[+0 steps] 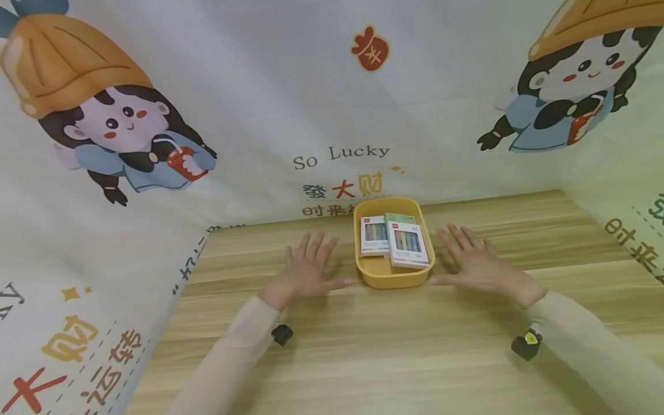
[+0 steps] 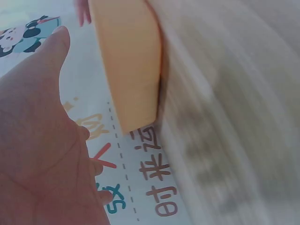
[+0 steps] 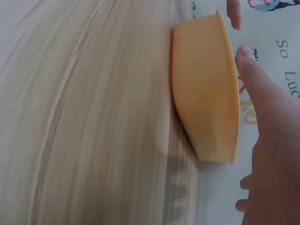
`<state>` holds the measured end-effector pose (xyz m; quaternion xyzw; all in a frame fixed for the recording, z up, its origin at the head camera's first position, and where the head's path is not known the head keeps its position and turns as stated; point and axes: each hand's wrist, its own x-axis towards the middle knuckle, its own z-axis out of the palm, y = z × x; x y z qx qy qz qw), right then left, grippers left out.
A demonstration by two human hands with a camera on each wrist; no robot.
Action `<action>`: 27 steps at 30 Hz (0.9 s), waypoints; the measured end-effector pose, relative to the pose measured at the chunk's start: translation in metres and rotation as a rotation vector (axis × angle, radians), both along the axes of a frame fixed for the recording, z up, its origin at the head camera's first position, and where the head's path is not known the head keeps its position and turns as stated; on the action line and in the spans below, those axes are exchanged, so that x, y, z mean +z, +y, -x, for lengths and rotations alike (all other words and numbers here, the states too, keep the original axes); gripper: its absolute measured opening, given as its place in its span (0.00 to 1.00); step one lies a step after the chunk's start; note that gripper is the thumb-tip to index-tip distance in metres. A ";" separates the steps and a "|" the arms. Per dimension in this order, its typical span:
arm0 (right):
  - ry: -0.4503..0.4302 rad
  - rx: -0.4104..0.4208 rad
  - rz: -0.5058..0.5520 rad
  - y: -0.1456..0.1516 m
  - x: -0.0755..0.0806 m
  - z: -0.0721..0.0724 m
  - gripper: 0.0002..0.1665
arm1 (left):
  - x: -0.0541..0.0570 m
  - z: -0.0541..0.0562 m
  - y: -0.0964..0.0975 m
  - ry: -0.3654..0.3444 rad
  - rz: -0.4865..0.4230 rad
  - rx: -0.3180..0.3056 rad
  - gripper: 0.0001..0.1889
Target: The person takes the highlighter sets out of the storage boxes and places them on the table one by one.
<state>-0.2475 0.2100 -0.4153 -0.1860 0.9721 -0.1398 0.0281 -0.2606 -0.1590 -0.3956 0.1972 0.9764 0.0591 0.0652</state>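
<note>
A yellow-orange plastic basket [image 1: 395,280] stands on the wooden table near the back cloth. Inside lie a white box [image 1: 372,249] with a window of coloured sticks and a second such box [image 1: 410,258], which overlaps it. A green box edge [image 1: 399,218] shows behind the second one. My left hand [image 1: 306,272] is to the basket's left, fingers spread, thumb pointing at its side. On the other side my right hand [image 1: 479,266] spreads its fingers, with the thumb tip close to the basket's front right corner. Neither hand holds anything.
A white printed cloth [image 1: 249,104] hangs behind the wooden table [image 1: 363,351] and along both sides. Dark wrist cameras sit at the left wrist [image 1: 282,334] and the right wrist [image 1: 527,344]. The basket's outer wall [image 3: 201,79] rises beside the right thumb.
</note>
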 end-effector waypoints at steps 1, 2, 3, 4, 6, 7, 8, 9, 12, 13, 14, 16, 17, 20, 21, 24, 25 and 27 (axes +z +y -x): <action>0.001 0.002 -0.002 -0.002 0.001 0.001 0.67 | 0.002 0.001 0.001 0.008 -0.001 -0.003 0.52; 0.002 0.002 -0.001 -0.004 0.001 0.002 0.68 | 0.005 0.002 0.002 0.007 0.001 -0.002 0.52; 0.001 0.000 -0.003 -0.006 0.002 0.003 0.68 | 0.006 0.002 0.002 0.007 0.004 0.000 0.52; 0.000 0.001 -0.007 -0.008 0.003 0.004 0.69 | 0.007 0.003 0.003 0.002 0.006 0.002 0.52; -0.004 0.004 -0.008 -0.011 0.004 0.006 0.70 | 0.009 0.004 0.004 -0.004 0.008 0.005 0.52; -0.006 0.007 -0.008 -0.012 0.005 0.006 0.70 | 0.010 0.005 0.004 -0.008 0.009 0.007 0.53; -0.008 0.009 -0.008 -0.014 0.006 0.007 0.70 | 0.010 0.006 0.005 -0.011 0.011 0.011 0.53; -0.010 0.013 -0.010 -0.016 0.007 0.008 0.71 | 0.011 0.007 0.006 -0.009 0.011 0.012 0.53; -0.019 0.020 -0.008 -0.022 0.010 0.010 0.73 | 0.015 0.010 0.008 0.001 0.004 0.009 0.53; -0.022 0.021 -0.011 -0.024 0.010 0.010 0.73 | 0.016 0.010 0.009 0.002 0.001 0.005 0.53; -0.024 0.022 -0.017 -0.025 0.011 0.011 0.74 | 0.017 0.011 0.011 0.001 -0.002 0.001 0.53; -0.029 0.022 -0.020 -0.028 0.012 0.013 0.75 | 0.019 0.012 0.013 0.002 -0.012 -0.009 0.53; -0.032 0.020 -0.026 -0.029 0.012 0.014 0.76 | 0.020 0.013 0.014 0.000 -0.013 -0.011 0.53; -0.031 0.016 -0.035 -0.031 0.012 0.017 0.77 | 0.022 0.015 0.018 0.002 -0.019 -0.022 0.53; -0.034 0.016 -0.033 -0.032 0.012 0.018 0.78 | 0.022 0.016 0.020 0.006 -0.017 -0.025 0.53; -0.047 0.018 -0.036 -0.034 0.010 0.019 0.78 | 0.022 0.019 0.023 -0.001 -0.006 -0.028 0.53; -0.052 0.019 -0.034 -0.034 0.010 0.020 0.79 | 0.022 0.020 0.025 -0.004 -0.005 -0.029 0.53; -0.057 0.019 -0.037 -0.035 0.009 0.021 0.79 | 0.021 0.022 0.027 -0.001 0.004 -0.028 0.53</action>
